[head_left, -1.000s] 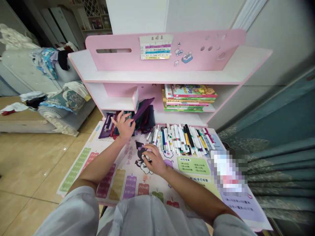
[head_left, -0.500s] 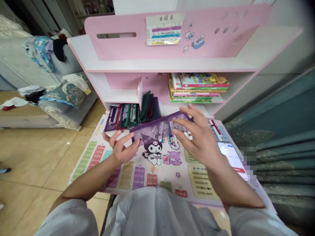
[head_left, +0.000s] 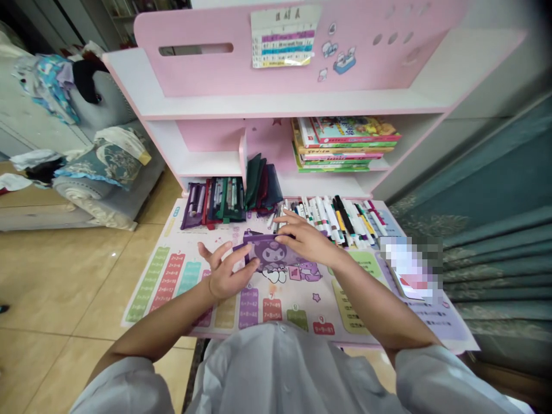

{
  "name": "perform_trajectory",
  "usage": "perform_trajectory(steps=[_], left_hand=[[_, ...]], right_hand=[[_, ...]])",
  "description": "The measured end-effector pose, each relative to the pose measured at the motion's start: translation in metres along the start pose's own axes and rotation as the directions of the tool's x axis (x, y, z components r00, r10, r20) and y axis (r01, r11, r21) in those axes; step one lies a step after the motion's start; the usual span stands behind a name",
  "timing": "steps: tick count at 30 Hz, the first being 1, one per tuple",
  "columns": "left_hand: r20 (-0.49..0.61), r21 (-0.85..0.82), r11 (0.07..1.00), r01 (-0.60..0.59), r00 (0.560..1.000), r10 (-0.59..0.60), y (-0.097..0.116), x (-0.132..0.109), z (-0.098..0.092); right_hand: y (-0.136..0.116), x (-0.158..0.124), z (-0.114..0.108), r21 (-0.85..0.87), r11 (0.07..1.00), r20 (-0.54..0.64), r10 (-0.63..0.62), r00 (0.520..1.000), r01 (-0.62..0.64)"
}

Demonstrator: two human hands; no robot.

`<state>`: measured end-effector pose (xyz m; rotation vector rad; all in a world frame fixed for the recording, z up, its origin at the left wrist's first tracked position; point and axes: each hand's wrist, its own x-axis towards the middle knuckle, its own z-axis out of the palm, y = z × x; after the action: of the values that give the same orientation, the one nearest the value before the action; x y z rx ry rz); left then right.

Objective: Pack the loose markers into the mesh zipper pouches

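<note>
"Okay, I've got the head view up on my remote monitor. Where's the purple mesh pencil pouch (head_left: pixel 267 250)?"

"Lying flat on the times-table desk mat (head_left: pixel 149 282), over the cartoon print, between both hands."

"Fingers?"

"Left hand (head_left: pixel 224 271) is open, fingers spread, with its fingertips at the pouch's left end, steadying it, I'd judge. Right hand (head_left: pixel 307 241) lies across the top edge, fingers extended; whether they pinch, I can't tell."

"Why is it placed there?"

"I'd say the mat gives it a firm surface, just below the loose markers (head_left: pixel 332 221), so it isn't resting on pens."

"And against half a second ago?"

"Then both hands held it up, tilted, over those markers. Now it's down on the mat, near the row of filled pouches (head_left: pixel 213 201)."
</note>
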<state>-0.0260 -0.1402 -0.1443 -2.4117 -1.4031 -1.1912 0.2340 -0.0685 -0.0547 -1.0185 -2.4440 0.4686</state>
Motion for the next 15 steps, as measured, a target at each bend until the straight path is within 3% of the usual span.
perform_trajectory(steps=[2, 4, 9, 15], left_hand=[[-0.082, 0.061, 0.989, -0.132, 0.987, 0.136, 0.009, 0.009, -0.009], [-0.070, 0.053, 0.980, -0.191, 0.978, 0.195, 0.016, 0.016, -0.017], [-0.136, 0.118, 0.992, -0.040, 0.989, 0.056, 0.019, 0.032, -0.025], [0.002, 0.068, 0.997, 0.045, 0.999, -0.045, 0.010, 0.040, -0.019]], right_hand=[[0.002, -0.006, 0.006, -0.009, 0.999, -0.058, 0.031, 0.998, -0.031], [0.003, -0.014, 0.011, -0.038, 0.998, -0.107, 0.052, 0.993, -0.056], [-0.002, -0.030, 0.024, -0.104, 0.993, -0.178, 0.044, 0.983, -0.063], [-0.013, -0.034, 0.032, -0.165, 0.982, -0.198, 0.061, 0.978, -0.095]])
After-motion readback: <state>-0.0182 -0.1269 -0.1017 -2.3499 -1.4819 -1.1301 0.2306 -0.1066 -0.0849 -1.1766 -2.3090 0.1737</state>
